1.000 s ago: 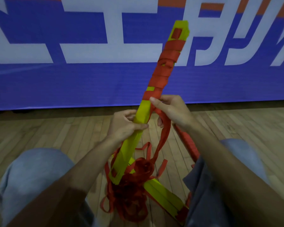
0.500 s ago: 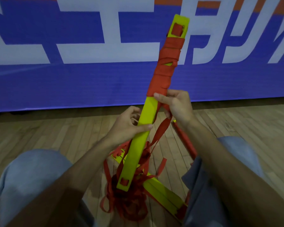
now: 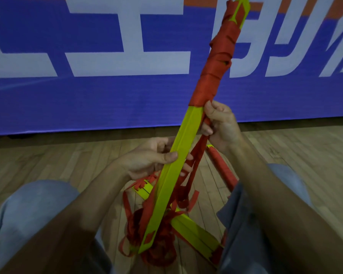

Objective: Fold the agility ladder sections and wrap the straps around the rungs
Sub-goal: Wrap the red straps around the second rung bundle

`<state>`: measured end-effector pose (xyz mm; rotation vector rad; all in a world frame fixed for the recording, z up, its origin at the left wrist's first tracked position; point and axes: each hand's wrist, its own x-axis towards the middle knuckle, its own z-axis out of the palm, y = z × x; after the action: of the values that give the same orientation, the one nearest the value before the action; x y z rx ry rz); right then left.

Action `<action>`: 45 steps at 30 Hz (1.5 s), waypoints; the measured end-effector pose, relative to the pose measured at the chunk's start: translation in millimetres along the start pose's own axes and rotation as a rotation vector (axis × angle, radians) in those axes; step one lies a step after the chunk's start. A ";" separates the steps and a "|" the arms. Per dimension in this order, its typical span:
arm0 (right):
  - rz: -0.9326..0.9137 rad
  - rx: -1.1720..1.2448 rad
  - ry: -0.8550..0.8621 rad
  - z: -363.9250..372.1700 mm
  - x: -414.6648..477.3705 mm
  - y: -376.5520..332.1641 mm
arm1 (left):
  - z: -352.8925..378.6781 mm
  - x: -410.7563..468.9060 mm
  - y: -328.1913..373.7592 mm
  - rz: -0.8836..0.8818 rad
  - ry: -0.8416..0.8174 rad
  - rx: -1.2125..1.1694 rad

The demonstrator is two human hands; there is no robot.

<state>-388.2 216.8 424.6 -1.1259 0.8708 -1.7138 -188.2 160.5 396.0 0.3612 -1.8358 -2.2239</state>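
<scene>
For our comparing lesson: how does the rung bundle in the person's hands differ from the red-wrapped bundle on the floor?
The held bundle is strap-wrapped only on its upper half, bare yellow below; the floor bundle is red along all that shows. The held bundle slants upward, gripped by the left hand, the right hand holding its strap; the floor bundle lies flat, partly hidden. Both show a yellow end.

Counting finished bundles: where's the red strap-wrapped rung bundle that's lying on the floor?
Head view, right of centre: the red strap-wrapped bundle lies on the wooden floor, just below the right hand, right of the held yellow rung stack.
</scene>
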 end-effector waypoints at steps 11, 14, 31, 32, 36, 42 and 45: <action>0.013 -0.539 0.059 15.9 0.3 6.3 | 0.7 0.7 -2.0 0.075 0.472 0.085; 0.078 -0.529 0.016 17.9 -0.9 5.8 | 1.2 4.9 -5.7 0.073 0.639 0.229; 0.099 -0.509 0.306 14.1 4.4 18.5 | 10.6 13.1 -12.8 0.126 0.667 0.676; 0.094 -0.461 0.299 12.9 4.1 15.6 | 10.6 11.7 -10.9 0.132 0.645 0.561; 0.072 -0.303 0.223 6.6 3.6 6.8 | 10.5 7.5 -3.3 0.159 0.547 0.286; 0.022 -0.034 -0.002 2.8 -0.5 0.8 | 26.1 -2.3 5.0 0.000 0.170 0.011; 0.001 0.045 -0.083 4.5 -3.5 -2.2 | 27.7 -4.5 4.9 0.029 0.071 -0.048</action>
<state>-383.9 220.5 427.0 -1.1576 0.7774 -1.6652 -193.1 186.7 406.0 0.3969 -1.7375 -2.2031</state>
